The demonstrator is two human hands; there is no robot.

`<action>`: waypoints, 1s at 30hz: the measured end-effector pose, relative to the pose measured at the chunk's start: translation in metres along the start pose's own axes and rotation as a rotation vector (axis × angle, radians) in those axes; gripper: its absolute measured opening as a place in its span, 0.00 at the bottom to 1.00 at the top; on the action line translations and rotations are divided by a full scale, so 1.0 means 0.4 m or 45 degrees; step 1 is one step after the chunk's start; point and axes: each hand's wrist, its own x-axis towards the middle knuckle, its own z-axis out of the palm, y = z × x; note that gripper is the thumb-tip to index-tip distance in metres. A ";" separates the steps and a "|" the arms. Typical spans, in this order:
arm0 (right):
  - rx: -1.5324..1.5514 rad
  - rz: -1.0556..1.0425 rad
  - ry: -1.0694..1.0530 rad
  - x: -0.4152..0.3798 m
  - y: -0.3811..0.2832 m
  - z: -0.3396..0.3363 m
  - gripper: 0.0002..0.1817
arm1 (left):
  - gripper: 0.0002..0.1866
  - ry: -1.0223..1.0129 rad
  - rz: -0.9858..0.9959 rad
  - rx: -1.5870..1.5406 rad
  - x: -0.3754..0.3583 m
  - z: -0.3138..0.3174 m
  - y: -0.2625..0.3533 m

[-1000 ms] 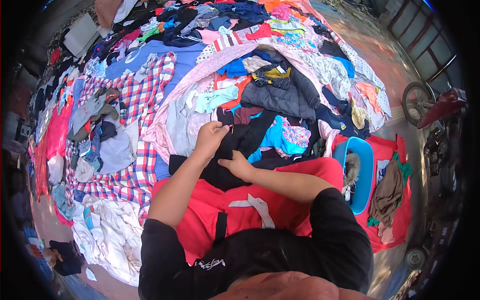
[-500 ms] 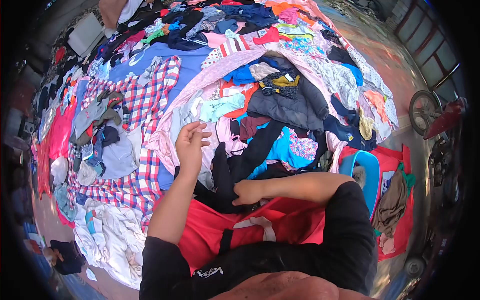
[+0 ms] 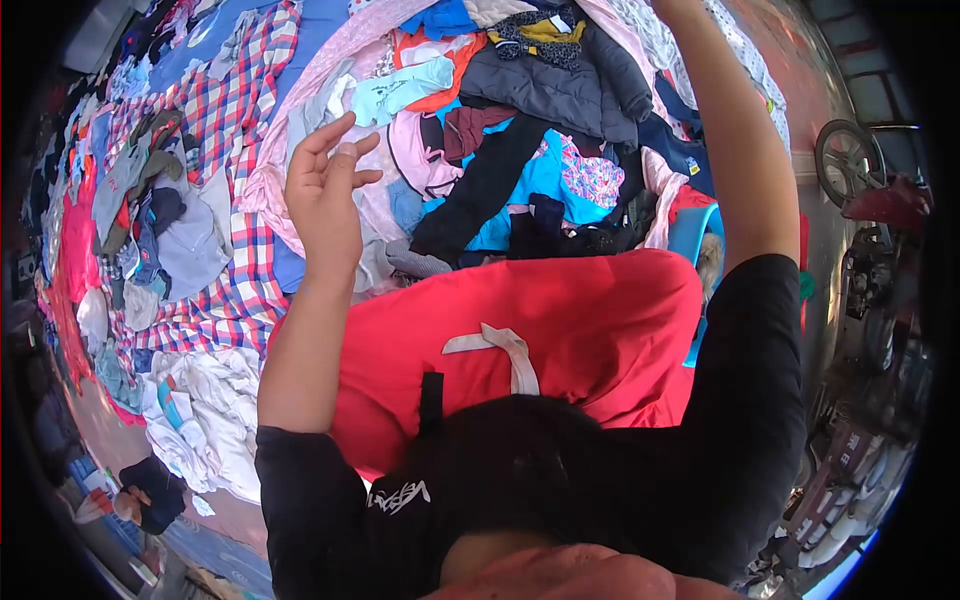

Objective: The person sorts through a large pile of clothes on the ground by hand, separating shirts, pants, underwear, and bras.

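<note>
My left hand (image 3: 325, 190) is raised above the left side of the clothes pile, palm up, fingers apart and slightly bent, holding nothing. Close by it lies a light aqua garment (image 3: 400, 90). My right arm stretches up to the top right, and the frame edge cuts off most of my right hand (image 3: 678, 8); its fingers are hidden. Below my hands, the pile has a long black garment (image 3: 485, 190), a bright blue garment with a patterned part (image 3: 590, 185), a dark puffer jacket (image 3: 550, 85) and a maroon cloth (image 3: 475, 132).
Red fabric with a white drawstring (image 3: 515, 350) covers my lap. A blue plastic tub (image 3: 688, 235) stands at my right, partly behind my arm. Left are a checked cloth (image 3: 255, 150) with garments on it and a white heap (image 3: 205, 410). A wheel (image 3: 850, 160) stands far right.
My right hand has left the black cloth by my lap and swung up to the top right. That black cloth no longer lies there. My left hand stays raised; the view has tilted down.
</note>
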 end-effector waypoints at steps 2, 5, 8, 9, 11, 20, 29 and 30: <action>-0.408 0.368 -0.284 -0.250 0.226 0.064 0.11 | 0.12 0.007 -0.042 -0.041 0.005 0.004 -0.009; -0.991 0.816 -0.571 -0.584 0.571 0.101 0.09 | 0.12 -0.028 -0.103 -0.070 -0.008 0.016 -0.016; -1.245 1.255 -0.700 -0.806 0.653 0.102 0.19 | 0.10 -0.087 -0.071 -0.058 -0.037 0.034 -0.009; -1.227 1.338 -0.574 -0.839 0.578 0.112 0.23 | 0.10 -0.106 -0.059 -0.034 -0.043 0.039 -0.008; -1.239 1.416 -0.482 -0.901 0.477 0.120 0.28 | 0.09 -0.142 -0.028 0.013 -0.054 0.046 -0.005; -0.995 0.870 -0.403 -0.900 0.604 0.114 0.13 | 0.09 -0.252 -0.042 0.159 -0.058 0.058 -0.042; -1.850 0.495 -1.332 -1.048 0.436 0.037 0.25 | 0.09 -0.461 -0.017 0.341 -0.096 0.082 -0.043; -1.736 0.582 -1.171 -1.019 0.459 0.026 0.23 | 0.09 -0.474 0.003 0.367 -0.102 0.087 -0.037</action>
